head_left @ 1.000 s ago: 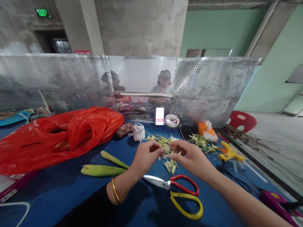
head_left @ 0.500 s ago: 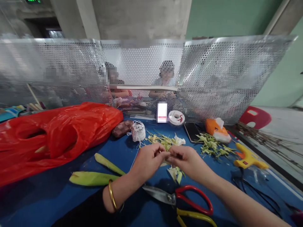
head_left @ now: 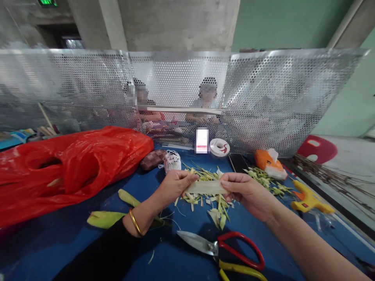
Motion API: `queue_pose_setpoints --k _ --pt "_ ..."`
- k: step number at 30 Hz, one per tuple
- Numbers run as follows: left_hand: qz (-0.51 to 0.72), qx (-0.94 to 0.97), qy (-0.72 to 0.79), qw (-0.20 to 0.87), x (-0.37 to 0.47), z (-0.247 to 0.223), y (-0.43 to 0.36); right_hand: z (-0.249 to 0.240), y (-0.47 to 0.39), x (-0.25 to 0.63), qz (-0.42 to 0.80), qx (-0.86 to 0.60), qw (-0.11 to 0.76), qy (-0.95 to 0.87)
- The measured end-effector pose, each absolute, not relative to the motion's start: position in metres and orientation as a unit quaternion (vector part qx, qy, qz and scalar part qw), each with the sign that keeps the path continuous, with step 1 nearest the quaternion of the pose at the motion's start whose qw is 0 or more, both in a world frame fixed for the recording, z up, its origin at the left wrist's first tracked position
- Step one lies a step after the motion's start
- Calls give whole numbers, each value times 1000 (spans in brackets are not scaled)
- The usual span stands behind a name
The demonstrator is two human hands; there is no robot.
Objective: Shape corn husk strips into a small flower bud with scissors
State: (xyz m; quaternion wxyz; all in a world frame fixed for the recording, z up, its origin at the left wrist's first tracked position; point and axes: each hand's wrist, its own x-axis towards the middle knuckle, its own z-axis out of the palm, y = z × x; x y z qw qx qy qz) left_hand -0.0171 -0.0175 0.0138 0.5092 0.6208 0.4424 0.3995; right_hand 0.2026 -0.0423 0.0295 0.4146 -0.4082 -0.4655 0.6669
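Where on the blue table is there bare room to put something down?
The widest bare patch of the table lies between the black sleeve and the scissors, with stray shreds. A narrower one separates the red bag from the green husks. Beyond the left hand and right hand it is crowded: trimmings, cord ball, tape roll, phone.

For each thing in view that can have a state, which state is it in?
Left hand: pinching one strip end
Right hand: pinching the other end
Strip: held out straight
Scissors: lying down, blades together
Bag: crumpled
String: bundled, loose ends out
Phone: screen dark
Tissue pack: open, tissue sticking out
Scraps: scattered
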Motion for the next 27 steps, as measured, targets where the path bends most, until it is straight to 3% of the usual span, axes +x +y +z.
queue_pose_setpoints --k 8,16,22,27 --pt "471 549 487 489 -26 8 -5 36 -39 217 653 -406 434 -468" --pt "591 447 535 405 -27 5 -2 40 -33 225 496 -455 582 -456" --pt "476 501 442 572 17 14 -51 18 -55 174 482 -471 512 -532" --pt "525 430 490 547 21 14 -58 3 -63 160 377 -479 476 -634"
